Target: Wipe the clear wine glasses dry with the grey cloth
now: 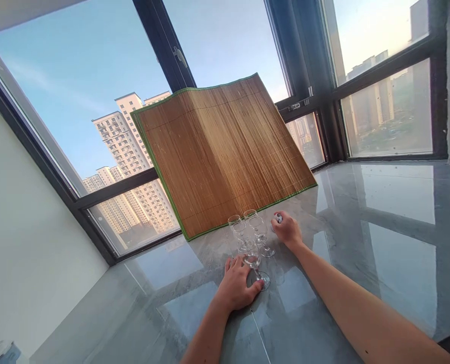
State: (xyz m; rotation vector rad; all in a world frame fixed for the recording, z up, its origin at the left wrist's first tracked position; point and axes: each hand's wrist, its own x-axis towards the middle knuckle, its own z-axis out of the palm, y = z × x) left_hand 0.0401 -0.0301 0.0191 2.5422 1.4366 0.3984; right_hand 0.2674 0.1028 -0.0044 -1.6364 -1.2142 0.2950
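Note:
Several clear stemmed glasses stand close together on the grey glossy surface. My left hand (239,284) rests beside the front wine glass (252,259), its thumb on the glass's foot and its fingers bent around the near left side. Behind that stand a back left glass (237,226) and a back right glass (255,226), both upright. Just right of the group, my right hand (288,230) is closed in a fist around a small whitish, shiny thing (278,218). Most of that thing is hidden by the fingers, so its kind cannot be told.
A brown bamboo mat (225,156) with green edging leans upright against the window behind the glasses. Dark window frames (308,55) surround the ledge, and a white wall (20,212) rises at left. The glossy tiled surface (391,202) stretches right.

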